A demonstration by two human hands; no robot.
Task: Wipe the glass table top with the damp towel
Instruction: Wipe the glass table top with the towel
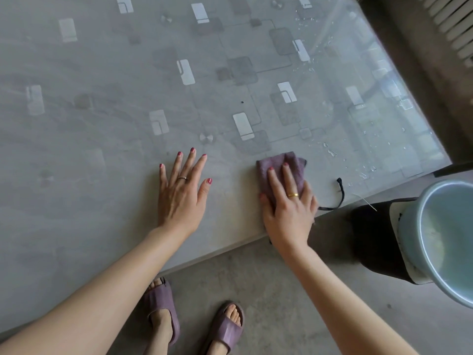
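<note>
The glass table top [102, 139] fills most of the view, grey with a pattern of pale and dark rectangles under it. A folded purple towel [277, 165] lies near the table's front edge, and my right hand [286, 203] presses flat on it, fingers spread over the cloth. A thin black loop [339, 193] trails from the towel to the right. My left hand [183, 190] rests flat on the bare glass, fingers apart, a hand's width to the left of the towel. Water drops [330, 149] sit on the glass at the right.
A pale blue basin [414, 226] stands on a dark stool [376, 239] just right of the table's front corner. The table's right edge [399, 80] runs beside a concrete floor strip. My feet in purple slippers [225, 329] stand below the front edge.
</note>
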